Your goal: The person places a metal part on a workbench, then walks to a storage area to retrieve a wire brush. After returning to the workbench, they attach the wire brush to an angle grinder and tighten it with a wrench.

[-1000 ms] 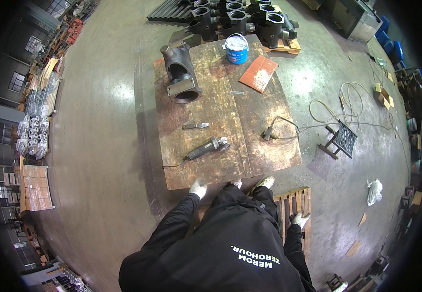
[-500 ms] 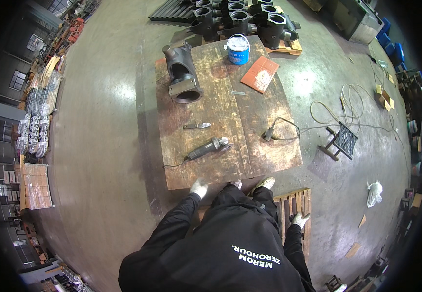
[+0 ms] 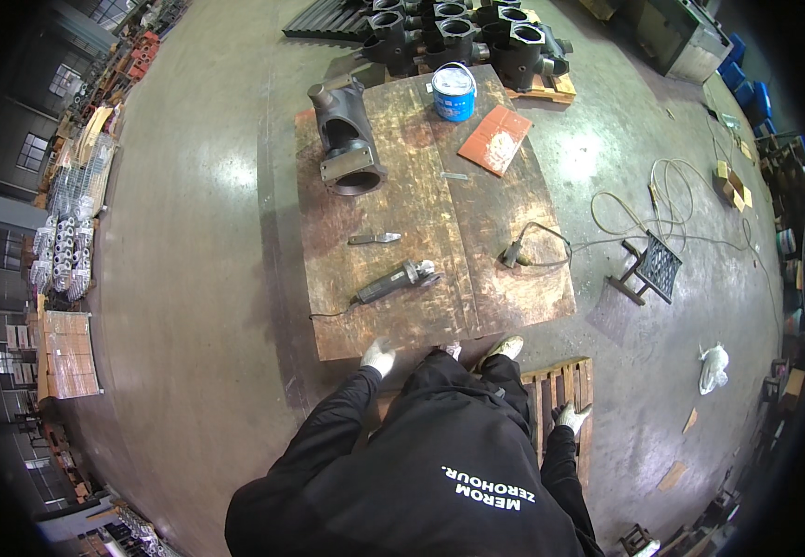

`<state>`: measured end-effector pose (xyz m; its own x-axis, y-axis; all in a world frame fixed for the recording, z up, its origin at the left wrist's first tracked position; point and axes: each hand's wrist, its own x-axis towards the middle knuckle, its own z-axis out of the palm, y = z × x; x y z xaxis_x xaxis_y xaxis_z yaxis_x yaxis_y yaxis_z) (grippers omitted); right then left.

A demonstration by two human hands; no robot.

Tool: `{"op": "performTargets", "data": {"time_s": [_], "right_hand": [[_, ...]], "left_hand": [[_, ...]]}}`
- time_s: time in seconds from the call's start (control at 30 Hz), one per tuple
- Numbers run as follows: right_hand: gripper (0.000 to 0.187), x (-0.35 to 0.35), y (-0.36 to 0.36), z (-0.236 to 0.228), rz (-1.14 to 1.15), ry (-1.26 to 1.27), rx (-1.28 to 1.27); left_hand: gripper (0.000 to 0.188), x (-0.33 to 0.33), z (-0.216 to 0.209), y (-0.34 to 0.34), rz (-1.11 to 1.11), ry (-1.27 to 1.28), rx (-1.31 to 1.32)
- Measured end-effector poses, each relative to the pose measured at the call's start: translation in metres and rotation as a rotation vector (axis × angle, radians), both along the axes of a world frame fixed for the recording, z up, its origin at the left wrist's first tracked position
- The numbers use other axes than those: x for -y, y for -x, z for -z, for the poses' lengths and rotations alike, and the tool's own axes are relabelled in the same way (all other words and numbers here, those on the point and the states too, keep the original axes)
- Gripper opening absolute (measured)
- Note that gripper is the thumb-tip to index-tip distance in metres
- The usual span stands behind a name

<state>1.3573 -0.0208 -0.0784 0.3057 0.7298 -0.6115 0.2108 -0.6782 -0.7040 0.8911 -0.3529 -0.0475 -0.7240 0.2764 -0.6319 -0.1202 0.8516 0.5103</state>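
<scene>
My left hand, in a white glove, is at the near edge of the wooden tabletop; its fingers look loosely apart and hold nothing visible. Whether it touches the edge I cannot tell. Off to the right, my right hand, gloved too, hangs over a slatted wooden pallet with its fingers spread and nothing in them. On the tabletop near my left hand lies an angle grinder, its cord trailing left. A flat metal scraper or blade lies beyond it. Farther back rests a dark cast metal pipe fitting with a flange.
A blue paint bucket and a reddish-brown board occupy the table's far side. A cable with a plug crosses its right edge to the floor. A black step stool stands right. More castings sit on pallets beyond.
</scene>
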Motion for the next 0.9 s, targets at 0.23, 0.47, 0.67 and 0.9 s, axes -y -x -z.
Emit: {"op": "performTargets", "data": {"time_s": [0.23,0.47,0.67,0.9], "right_hand": [[0.086,-0.003,-0.009,0.02,-0.045,-0.052,0.078],[0.085,0.002,0.015,-0.019,0.003,0.021,0.031],[0.088,0.005,0.023,-0.032,0.0,0.023,0.007],[0.085,0.003,0.028,-0.034,-0.021,0.063,0.061]], "left_hand": [[0.053,0.0,0.004,0.003,-0.015,-0.023,0.032],[0.052,-0.007,-0.012,0.005,-0.018,-0.012,0.043],[0.051,-0.007,-0.005,0.006,-0.029,-0.033,0.038],[0.053,-0.011,0.007,0.011,-0.026,-0.044,0.065]]}}
